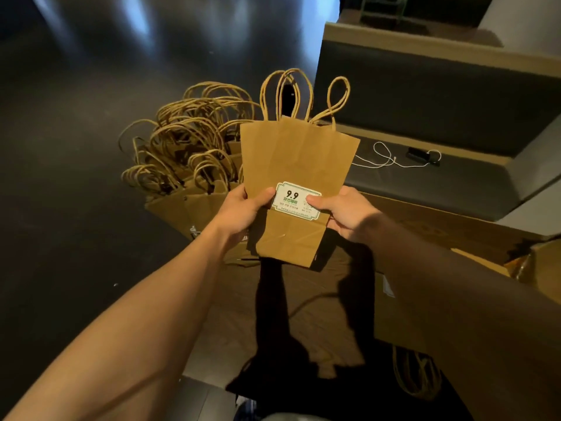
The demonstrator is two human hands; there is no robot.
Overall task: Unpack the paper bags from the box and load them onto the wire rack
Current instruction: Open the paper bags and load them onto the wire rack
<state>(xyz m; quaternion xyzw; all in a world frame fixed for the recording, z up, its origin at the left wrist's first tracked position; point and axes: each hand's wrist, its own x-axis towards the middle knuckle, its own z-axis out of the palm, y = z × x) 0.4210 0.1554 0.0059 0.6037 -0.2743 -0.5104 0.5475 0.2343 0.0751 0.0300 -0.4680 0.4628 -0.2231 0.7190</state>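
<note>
Dark flooring (60, 208) surrounds the open box (425, 238), above which the left hand (243, 211) and right hand (346, 214) pinch a flattened paper bag (297, 159), unpacking underway; next, carrying it toward a rack not visible.

The flat brown kraft paper bag (296, 165) bears a white rectangular sticker (297, 200) with a green border, black "9.9" and green print. Left of it, the heap of brown paper bags (188, 165) shows tan twisted-cord handles; beyond lies a thin white cable (391, 159) on dark grey.
</note>
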